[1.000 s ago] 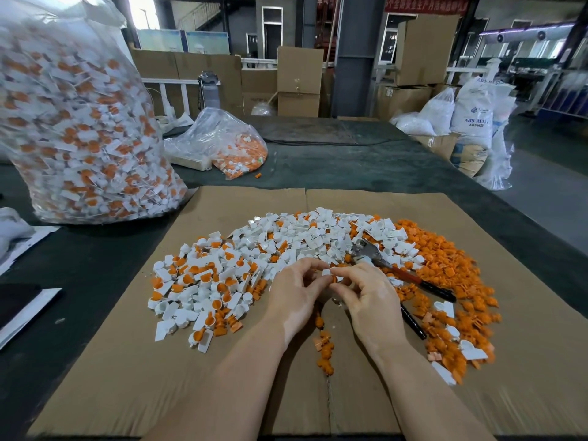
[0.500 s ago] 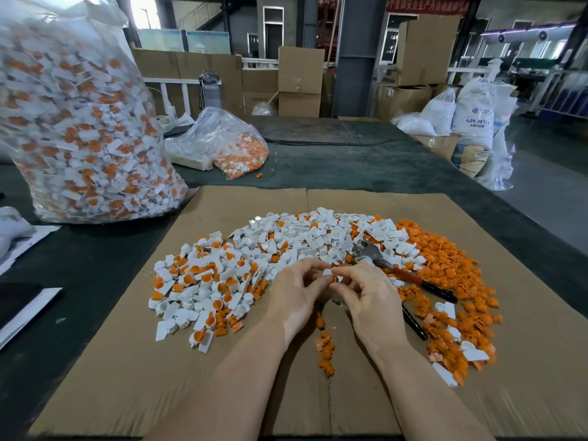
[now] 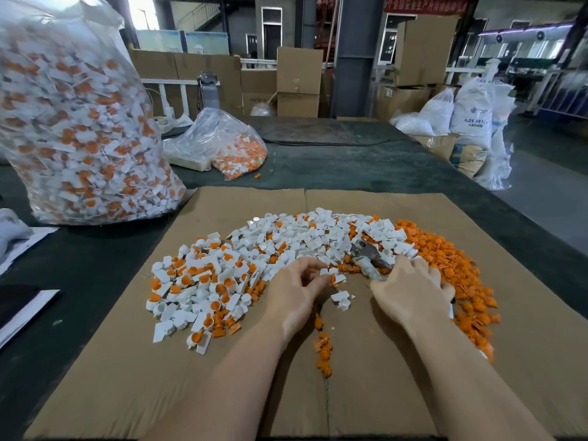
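Note:
A pile of white plastic caps (image 3: 286, 243), many with orange inserts, lies across a cardboard sheet (image 3: 525, 361). To the right is a heap of loose orange inserts (image 3: 445, 253). My left hand (image 3: 296, 294) pinches a small white and orange piece (image 3: 332, 275) at its fingertips. My right hand (image 3: 410, 291) lies over the handles of metal pliers (image 3: 366, 253) and its fingers curl round them; the jaws stick out to the upper left. A single white cap (image 3: 340, 299) lies on the cardboard between my hands.
A big clear bag (image 3: 79, 132) full of white and orange parts stands at the left. A smaller bag (image 3: 229, 144) lies behind the cardboard on the dark table (image 3: 381, 167). A short row of orange inserts (image 3: 323, 348) lies near my left wrist. Boxes and sacks stand beyond.
My hands were together on one small piece. My right hand has moved right onto the pliers, and a white cap now lies between the hands. My left hand has stayed in place.

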The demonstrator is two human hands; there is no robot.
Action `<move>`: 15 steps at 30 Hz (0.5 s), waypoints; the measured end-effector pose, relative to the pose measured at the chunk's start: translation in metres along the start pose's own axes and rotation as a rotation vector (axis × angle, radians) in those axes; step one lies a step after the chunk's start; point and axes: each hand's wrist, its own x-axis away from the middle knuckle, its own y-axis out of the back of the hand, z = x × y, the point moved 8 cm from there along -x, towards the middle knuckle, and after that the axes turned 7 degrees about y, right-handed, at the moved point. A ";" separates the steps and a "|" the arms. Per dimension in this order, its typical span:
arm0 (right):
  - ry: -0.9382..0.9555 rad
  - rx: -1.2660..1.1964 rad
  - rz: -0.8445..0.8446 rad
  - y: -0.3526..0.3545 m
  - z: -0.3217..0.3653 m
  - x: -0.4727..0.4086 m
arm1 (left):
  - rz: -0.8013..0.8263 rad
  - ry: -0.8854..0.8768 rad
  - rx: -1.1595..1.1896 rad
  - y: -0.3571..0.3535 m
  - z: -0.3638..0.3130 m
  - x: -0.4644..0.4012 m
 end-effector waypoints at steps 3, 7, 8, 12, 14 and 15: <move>-0.037 0.083 0.216 -0.010 -0.011 -0.007 | 0.003 0.011 0.018 -0.001 -0.001 -0.002; 0.050 0.117 0.112 -0.003 -0.005 -0.009 | -0.023 0.054 0.090 0.001 -0.001 -0.006; 0.069 0.127 0.073 0.001 -0.003 -0.008 | -0.020 0.080 0.125 0.001 0.000 -0.006; 0.168 0.128 -0.036 0.017 0.010 -0.005 | -0.062 0.221 0.279 0.004 0.006 -0.010; 0.220 -0.005 -0.003 0.021 0.019 -0.003 | -0.082 0.268 0.399 0.007 0.006 -0.013; 0.243 -0.103 0.042 0.022 0.025 -0.001 | -0.088 0.284 0.449 0.008 0.006 -0.015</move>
